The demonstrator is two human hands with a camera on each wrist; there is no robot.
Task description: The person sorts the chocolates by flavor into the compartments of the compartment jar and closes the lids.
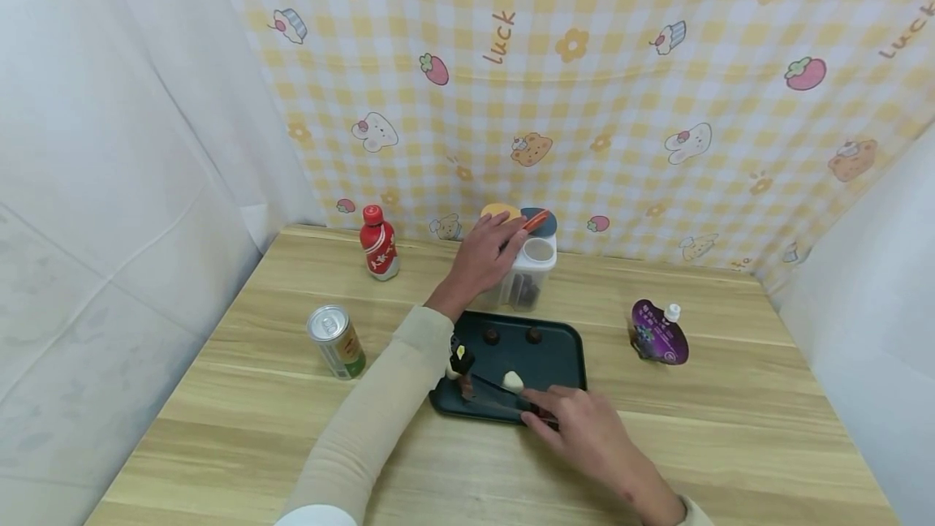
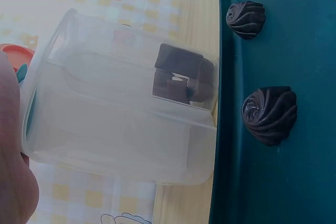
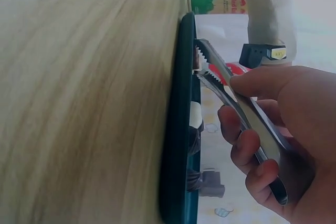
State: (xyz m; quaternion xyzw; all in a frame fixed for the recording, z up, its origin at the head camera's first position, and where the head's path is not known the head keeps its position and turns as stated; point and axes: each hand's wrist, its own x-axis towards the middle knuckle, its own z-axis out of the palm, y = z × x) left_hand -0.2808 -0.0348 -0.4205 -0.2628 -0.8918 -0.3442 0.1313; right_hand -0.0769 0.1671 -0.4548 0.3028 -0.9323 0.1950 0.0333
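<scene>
Right hand [image 1: 588,433] grasping serrated metal tongs [image 3: 268,135], tips by brown piece [image 1: 466,386] at dark green tray's [image 1: 551,360] left end; left hand [image 1: 484,256] atop clear compartmented container [image 2: 115,119] just behind tray, dark brown chunks [image 2: 179,74] inside, can't tell if gripping

Curtained-off booth, wider room can't tell: wood-grain bench [image 1: 219,404], white sheets [image 1: 131,144] left and right, yellow-checked cartoon-print cloth [image 1: 621,92] across far side.
</scene>
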